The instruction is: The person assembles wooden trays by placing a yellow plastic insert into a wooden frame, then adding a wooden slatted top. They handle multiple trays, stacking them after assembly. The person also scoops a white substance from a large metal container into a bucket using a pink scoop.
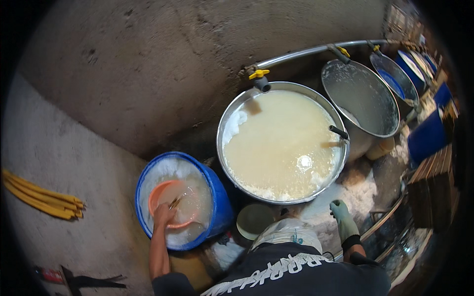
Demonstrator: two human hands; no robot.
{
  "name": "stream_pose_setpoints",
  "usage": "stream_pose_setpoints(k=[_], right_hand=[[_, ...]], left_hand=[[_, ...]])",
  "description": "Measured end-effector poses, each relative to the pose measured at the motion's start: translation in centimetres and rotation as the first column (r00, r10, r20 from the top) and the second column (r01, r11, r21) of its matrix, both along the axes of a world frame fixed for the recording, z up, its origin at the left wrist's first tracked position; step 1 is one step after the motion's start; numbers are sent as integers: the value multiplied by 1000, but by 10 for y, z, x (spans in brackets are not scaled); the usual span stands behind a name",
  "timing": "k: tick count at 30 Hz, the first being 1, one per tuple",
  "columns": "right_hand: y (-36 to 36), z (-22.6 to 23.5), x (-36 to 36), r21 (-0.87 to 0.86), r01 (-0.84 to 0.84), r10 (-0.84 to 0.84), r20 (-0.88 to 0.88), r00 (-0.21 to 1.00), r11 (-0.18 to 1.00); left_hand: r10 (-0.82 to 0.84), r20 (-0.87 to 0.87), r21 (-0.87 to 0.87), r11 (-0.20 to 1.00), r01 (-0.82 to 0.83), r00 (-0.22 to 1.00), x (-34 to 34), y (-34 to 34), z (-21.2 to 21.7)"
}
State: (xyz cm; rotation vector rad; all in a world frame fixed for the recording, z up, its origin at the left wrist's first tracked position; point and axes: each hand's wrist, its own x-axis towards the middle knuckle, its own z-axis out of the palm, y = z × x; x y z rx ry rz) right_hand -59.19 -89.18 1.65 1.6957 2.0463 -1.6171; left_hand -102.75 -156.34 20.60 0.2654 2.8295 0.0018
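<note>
My bare left hand (pixel 163 214) reaches into a blue barrel (pixel 217 197) of foamy white liquid and grips the rim of an orange plastic bowl (pixel 160 192) that sits tilted in the foam. My right hand (pixel 341 213), in a pale green glove, hangs free with fingers loosely apart beside the lower right rim of a large round metal vat (pixel 232 111). The vat holds cloudy beige liquid with white foam along its edge. A dark handle (pixel 338 131) sticks out of the liquid at the vat's right side.
A metal pipe (pixel 306 51) with yellow-handled taps runs along the concrete wall above the vat. More metal vats (pixel 363 96) and blue barrels (pixel 428 135) stand to the right. Yellow hose lengths (pixel 42 197) lie at left. A small pale bowl (pixel 254 220) sits below the vat.
</note>
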Motion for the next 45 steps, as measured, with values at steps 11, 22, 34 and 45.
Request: stream_pose_setpoints(k=[11, 22, 34, 45], right_hand=[[-212, 101, -291, -694, -388, -82, -540, 838, 606], [-237, 174, -371, -847, -392, -454, -526, 720, 359], [-169, 198, -373, -830, -442, -634, -550, 544, 340], [-115, 262, -333, -905, -339, -842, -383, 381, 258]], left_hand=[[105, 205, 333, 927, -170, 973, 15, 37, 127], [-28, 319, 212, 976, -43, 947, 23, 182, 201], [-326, 295, -18, 938, 347, 898, 9, 284, 201], [-584, 189, -110, 786, 608, 789, -1, 331, 218]])
